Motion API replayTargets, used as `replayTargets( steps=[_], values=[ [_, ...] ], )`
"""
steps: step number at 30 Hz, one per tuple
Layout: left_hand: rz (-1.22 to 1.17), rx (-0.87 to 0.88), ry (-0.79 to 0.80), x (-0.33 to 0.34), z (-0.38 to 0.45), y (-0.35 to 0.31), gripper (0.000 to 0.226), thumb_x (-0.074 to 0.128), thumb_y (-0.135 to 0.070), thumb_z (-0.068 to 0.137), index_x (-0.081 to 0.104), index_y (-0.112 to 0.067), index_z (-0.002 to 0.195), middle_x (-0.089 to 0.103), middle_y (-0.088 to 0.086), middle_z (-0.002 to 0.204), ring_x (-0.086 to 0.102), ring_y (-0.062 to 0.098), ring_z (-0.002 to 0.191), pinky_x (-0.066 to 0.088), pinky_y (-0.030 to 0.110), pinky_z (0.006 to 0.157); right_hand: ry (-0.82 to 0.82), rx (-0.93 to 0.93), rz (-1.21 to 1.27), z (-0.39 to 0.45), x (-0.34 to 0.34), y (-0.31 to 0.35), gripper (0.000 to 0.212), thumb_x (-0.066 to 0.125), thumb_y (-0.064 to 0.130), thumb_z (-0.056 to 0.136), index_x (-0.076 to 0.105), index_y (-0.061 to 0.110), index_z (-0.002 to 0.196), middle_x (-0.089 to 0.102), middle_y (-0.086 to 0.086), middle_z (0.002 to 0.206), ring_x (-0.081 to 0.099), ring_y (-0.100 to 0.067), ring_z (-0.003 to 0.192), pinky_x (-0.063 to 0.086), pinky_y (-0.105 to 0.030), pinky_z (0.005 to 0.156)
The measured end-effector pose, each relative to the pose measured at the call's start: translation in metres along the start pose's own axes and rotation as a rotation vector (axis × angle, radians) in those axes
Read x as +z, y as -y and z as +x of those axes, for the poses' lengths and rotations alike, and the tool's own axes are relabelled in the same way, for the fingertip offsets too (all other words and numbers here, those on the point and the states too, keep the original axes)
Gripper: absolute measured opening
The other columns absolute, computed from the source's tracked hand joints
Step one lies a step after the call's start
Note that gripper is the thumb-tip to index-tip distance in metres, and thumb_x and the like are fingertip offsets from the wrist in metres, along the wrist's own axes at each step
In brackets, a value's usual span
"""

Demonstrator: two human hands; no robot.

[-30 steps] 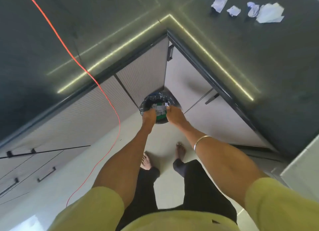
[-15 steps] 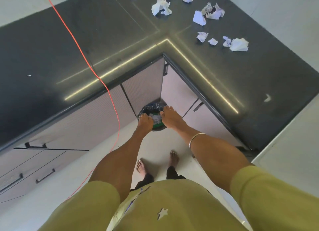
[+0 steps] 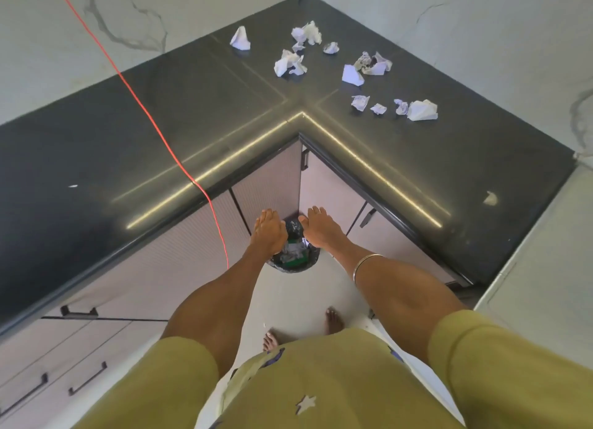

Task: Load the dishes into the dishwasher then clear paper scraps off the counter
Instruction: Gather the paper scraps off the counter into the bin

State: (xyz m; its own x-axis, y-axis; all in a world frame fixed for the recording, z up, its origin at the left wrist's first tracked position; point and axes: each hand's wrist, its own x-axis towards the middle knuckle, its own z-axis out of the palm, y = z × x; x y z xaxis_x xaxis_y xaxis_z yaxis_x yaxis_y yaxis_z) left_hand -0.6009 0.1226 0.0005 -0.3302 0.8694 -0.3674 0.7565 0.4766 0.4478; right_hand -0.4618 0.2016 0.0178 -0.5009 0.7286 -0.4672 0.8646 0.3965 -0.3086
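Overhead, paper scraps litter the dark corner counter between marble walls.

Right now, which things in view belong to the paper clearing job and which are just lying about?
Job:
- paper scraps strewn on the dark counter
- bin lined with a black bag, on the floor in the cabinet corner
- left hand and right hand, both above the bin, holding nothing visible

Lying about:
- red cord running across the counter
- cabinet handles
- small pale speck near the counter's right end
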Motion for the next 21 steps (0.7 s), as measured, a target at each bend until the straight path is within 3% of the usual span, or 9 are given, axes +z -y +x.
replayTargets(
  steps=[7,16,21],
  values=[
    [0.065,0.209,-0.054,-0.044,0.042,-0.048,0.055,0.025,-0.024,0.106,0.013,0.0,0.154,0.007,0.019,0.163,0.002,0.032,0.152,0.003,0.045,0.124,-0.262,0.026,0.121,0.01,-0.045,0.002,0.059,0.027,0.04,0.106,0.023,0.004,0.153,0.018,-0.014,0.162,0.013,-0.031,0.15,0.016,-0.043,0.12],
    [0.099,0.326,-0.066,-0.057,0.1,-0.128,0.055,0.026,-0.022,0.106,0.013,0.0,0.155,0.007,0.015,0.164,0.001,0.028,0.152,0.001,0.04,0.123,-0.539,0.036,0.165,0.033,-0.116,-0.059,0.047,0.039,0.023,0.104,0.039,0.001,0.146,0.038,-0.015,0.153,0.03,-0.029,0.144,0.027,-0.038,0.118],
    [0.082,0.431,-0.064,-0.052,0.136,-0.187,0.052,0.029,-0.02,0.105,0.024,-0.002,0.153,0.02,0.013,0.162,0.011,0.026,0.152,0.008,0.038,0.123,-0.612,0.102,0.178,0.049,-0.15,-0.113,0.041,0.044,0.017,0.1,0.046,0.001,0.137,0.048,-0.016,0.143,0.04,-0.031,0.137,0.034,-0.039,0.112]
  ],
)
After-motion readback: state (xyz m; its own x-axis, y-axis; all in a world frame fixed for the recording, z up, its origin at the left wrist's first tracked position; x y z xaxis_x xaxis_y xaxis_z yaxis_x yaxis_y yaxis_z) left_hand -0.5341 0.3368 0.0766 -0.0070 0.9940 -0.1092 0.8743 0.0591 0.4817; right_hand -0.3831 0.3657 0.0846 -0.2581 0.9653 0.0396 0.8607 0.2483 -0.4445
